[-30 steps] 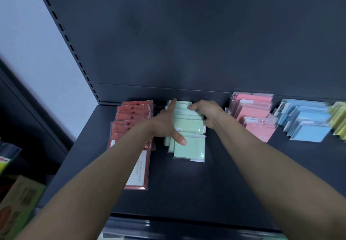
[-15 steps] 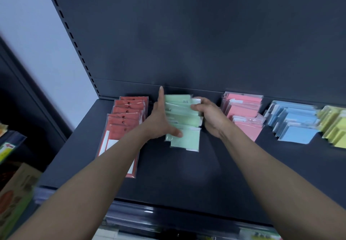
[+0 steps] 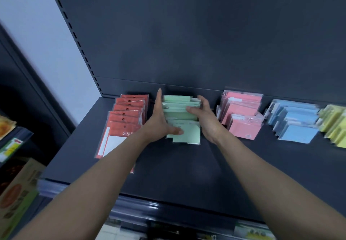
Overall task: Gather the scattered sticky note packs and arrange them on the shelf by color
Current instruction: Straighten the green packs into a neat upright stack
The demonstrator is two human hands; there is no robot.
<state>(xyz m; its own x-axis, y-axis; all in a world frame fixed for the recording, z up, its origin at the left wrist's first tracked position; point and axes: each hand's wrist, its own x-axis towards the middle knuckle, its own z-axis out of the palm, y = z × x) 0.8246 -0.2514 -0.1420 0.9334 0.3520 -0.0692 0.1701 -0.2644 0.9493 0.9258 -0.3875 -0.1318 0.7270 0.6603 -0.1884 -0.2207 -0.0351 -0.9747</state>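
A row of green sticky note packs [image 3: 189,134] lies overlapping on the dark shelf [image 3: 187,170], running toward the back wall. My left hand [image 3: 159,119] presses flat against the row's left side, fingers straight, thumb resting on the front pack. My right hand [image 3: 205,118] cups the right side, thumb across the middle packs. The row is clamped between both hands. Red packs [image 3: 127,108] lie to the left, pink packs [image 3: 241,112], blue packs [image 3: 295,121] and yellow packs [image 3: 335,125] to the right.
The shelf's dark back panel [image 3: 187,33] rises straight behind the rows. A clear price rail [image 3: 168,208] runs along the front edge. A neighbouring rack at the left holds boxed goods [image 3: 13,193]. A bare strip of shelf lies in front of the rows.
Both hands have closed in on the green row, left fingers straightening along its side. The packs now lie in a tighter, more even line. The view has shifted slightly left.
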